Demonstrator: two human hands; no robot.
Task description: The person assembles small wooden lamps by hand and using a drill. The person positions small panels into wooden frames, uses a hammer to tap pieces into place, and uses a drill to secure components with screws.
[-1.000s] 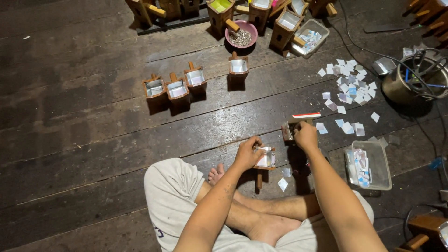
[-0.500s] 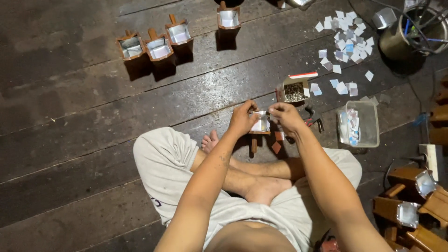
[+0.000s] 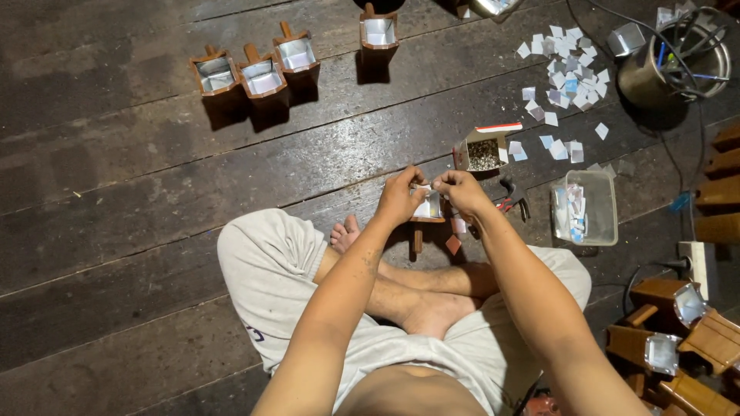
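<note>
Sitting cross-legged on a dark plank floor (image 3: 116,231), a person holds a small wooden box with a handle (image 3: 422,212) above the ankles. Both the left hand (image 3: 401,196) and right hand (image 3: 460,191) have fingertips pinched together on its shiny lined top. A second ago the right hand reached out to a small open carton of tiny metal pieces (image 3: 482,152); now it is back at the box, likely fitting a piece. Four finished boxes (image 3: 266,73) stand farther off, paper squares (image 3: 563,85) scattered right.
</note>
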